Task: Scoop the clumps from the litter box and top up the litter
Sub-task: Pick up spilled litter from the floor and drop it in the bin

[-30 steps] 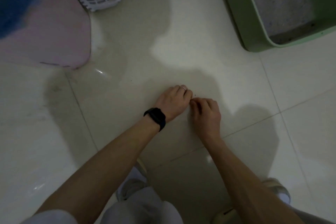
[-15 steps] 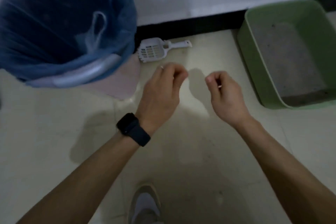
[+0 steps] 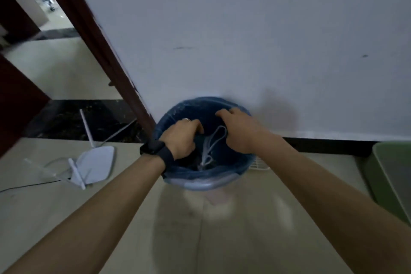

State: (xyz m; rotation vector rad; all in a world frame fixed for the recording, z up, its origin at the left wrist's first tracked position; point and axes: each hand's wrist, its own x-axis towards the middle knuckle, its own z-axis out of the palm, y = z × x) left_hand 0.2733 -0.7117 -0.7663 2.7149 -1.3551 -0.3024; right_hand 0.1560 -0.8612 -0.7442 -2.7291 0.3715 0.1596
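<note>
Landmark: the bin [image 3: 201, 181], lined with a blue bag [image 3: 178, 113], stands against the white wall [image 3: 244, 29]; a dark skirting strip [image 3: 322, 145] runs along the wall to its right. I see both hands over its mouth; left hand [image 3: 180, 138], black watch [image 3: 156, 150] on the wrist, fingers curled inward, what they pinch I cannot tell; right hand [image 3: 239, 132] with fingers bent down over the far rim, grasp unclear to me. A pale cord loop [image 3: 213, 142] hangs inside the bin between the hands. Open tile floor [image 3: 211, 229] in front of the bin; a white router [image 3: 97, 163] with antennas lies well left of it, near a dark door frame [image 3: 100, 38]. Litter box [image 3: 393, 176]: green, right of the bin at the frame edge, cut off; grey litter inside, surface dim. A white slotted scoop [image 3: 259, 165] shows just behind the bin's right side, mostly hidden.
</note>
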